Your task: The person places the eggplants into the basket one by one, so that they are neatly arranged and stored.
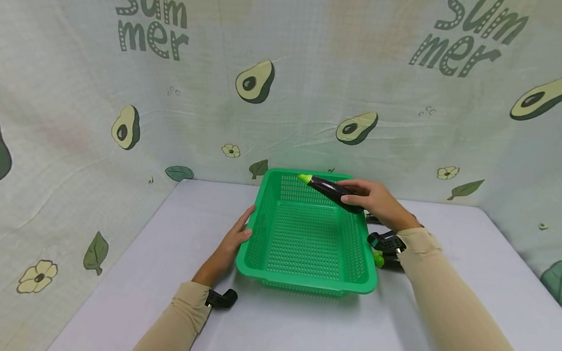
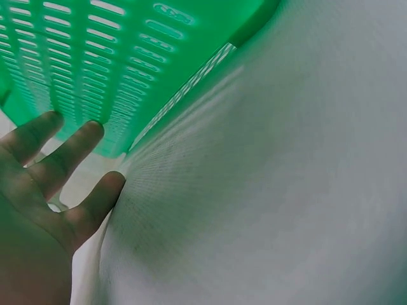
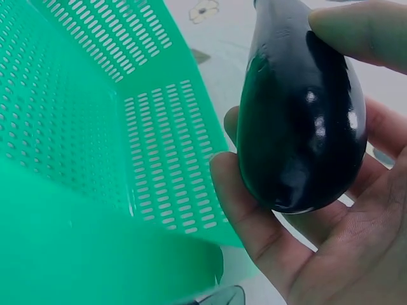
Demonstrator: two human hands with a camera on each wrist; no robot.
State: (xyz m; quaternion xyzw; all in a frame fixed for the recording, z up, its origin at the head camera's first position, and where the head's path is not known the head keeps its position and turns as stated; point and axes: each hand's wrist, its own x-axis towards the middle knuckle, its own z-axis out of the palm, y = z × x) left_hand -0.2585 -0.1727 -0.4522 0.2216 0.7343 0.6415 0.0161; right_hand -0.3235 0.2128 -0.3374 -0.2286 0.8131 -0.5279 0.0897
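A dark eggplant (image 1: 331, 190) with a bright green stem end is gripped in my right hand (image 1: 375, 202), over the far right corner of a green plastic basket (image 1: 249, 266). In the right wrist view, thumb and fingers curl round the shiny body of the eggplant (image 3: 299, 121), beside the slotted basket wall (image 3: 168, 152). My left hand (image 1: 231, 243) rests at the basket's left side. Its fingers (image 2: 70, 152) are spread and fairly straight against the slotted wall in the left wrist view. The basket's inside shows a bare perforated floor.
More eggplants (image 1: 393, 263) lie on the white table (image 1: 278, 335) to the right of the basket, partly hidden by my right wrist and its strapped camera (image 1: 386, 241). A cloth backdrop (image 1: 297, 88) with avocado prints hangs behind and along both sides.
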